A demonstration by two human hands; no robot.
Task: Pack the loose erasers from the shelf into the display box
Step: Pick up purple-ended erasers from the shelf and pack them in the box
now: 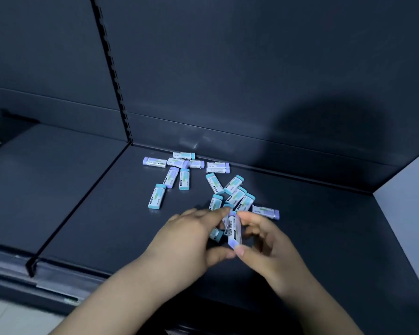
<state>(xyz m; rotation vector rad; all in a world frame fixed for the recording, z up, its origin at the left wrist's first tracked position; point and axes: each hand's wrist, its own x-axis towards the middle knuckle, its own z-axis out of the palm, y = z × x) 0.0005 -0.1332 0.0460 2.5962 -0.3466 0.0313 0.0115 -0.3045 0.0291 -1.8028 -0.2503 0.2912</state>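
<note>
Your left hand (186, 238) curls its fingers round a teal-capped white eraser (217, 234). Your right hand (269, 247) pinches a barcoded white eraser with a lilac end (234, 229), just above the dark matte metal shelf (107, 226). Beyond them loose white erasers (184, 182) lie scattered toward the dark back panel (228, 68). The shelf lies open to the left, and a pale side wall (409, 201) closes the right.

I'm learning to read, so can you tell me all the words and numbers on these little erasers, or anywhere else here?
Nothing here can be read for sure.
Held eraser, pinched between left hand and right hand: a barcode, digits too small to read.
Loose erasers on the shelf: labels with a short dark word, too blurred to read.
</note>
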